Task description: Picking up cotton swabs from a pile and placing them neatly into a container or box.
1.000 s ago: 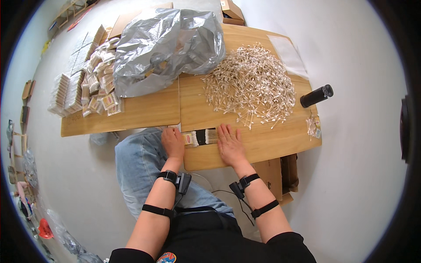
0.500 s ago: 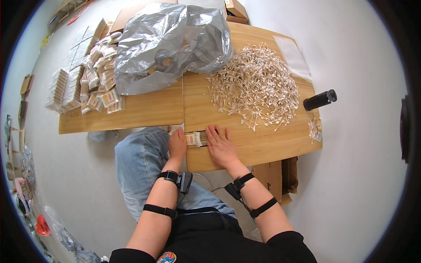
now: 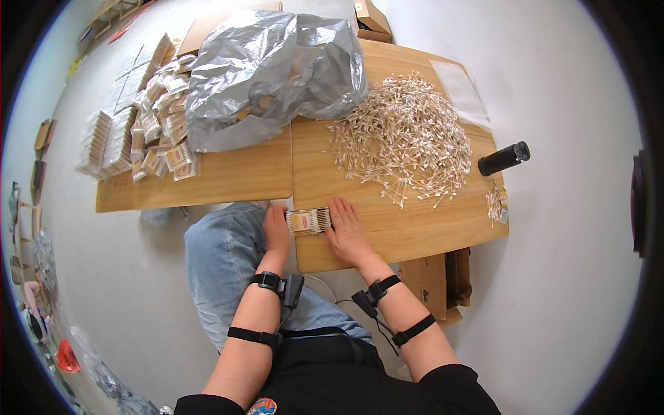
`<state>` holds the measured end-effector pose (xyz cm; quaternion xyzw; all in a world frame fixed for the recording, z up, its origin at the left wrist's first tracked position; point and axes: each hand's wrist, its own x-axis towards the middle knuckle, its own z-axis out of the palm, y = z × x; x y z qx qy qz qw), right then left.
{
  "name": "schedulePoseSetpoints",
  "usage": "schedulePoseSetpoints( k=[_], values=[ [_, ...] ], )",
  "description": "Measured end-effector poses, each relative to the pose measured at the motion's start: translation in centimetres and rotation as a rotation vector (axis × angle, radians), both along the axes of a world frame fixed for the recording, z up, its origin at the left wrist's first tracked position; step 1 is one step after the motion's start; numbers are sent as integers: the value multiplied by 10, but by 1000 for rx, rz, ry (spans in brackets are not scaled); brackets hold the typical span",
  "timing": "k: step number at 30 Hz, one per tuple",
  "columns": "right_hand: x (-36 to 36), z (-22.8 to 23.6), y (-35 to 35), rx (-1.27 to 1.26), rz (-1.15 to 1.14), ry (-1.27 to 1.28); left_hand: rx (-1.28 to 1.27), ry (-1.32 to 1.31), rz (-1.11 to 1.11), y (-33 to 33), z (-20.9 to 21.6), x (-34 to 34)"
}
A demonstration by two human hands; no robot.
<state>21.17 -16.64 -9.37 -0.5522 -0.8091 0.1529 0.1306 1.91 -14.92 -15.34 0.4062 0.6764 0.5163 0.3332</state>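
Between my two hands, at the near table edge, lies a flat pack of cotton swabs (image 3: 304, 221) with a yellow, white and red label and a row of swab tips at its right end. My left hand (image 3: 277, 229) stands edge-on against the pack's left end, its fingers stretched out. Palm down on the wood, my right hand (image 3: 348, 233) rests with straight fingers touching the pack's right end. Neither hand is wrapped round the pack. Farther right sits a large heap of loose cotton swabs (image 3: 408, 138).
A grey plastic bag (image 3: 270, 83) covers the table's far middle. Filled swab packs (image 3: 166, 131) and stacked packs (image 3: 119, 142) are at left. A black cylinder (image 3: 503, 159) and a small swab pack (image 3: 496, 206) lie at the right edge. Below is a cardboard box (image 3: 423, 285).
My right hand has drawn back a little from over the pack, so more of its right end shows. The pack and my left hand sit slightly farther left.
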Motion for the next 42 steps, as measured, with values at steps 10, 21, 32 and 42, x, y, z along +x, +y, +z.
schedulePoseSetpoints(
  k=[10, 21, 32, 42],
  values=[
    [5, 8, 5, 76, 112, -242, -276, 111, 34, 2, 4, -3],
    [-18, 8, 0, 47, 124, -175, -95, 114, 32, 1, 6, 4],
    [-21, 9, 2, 54, 144, -115, -124, 189, -34, -1, 13, 1],
    [-20, 4, 3, 102, 23, 36, -75, 104, -18, -3, 10, -1]
  ],
)
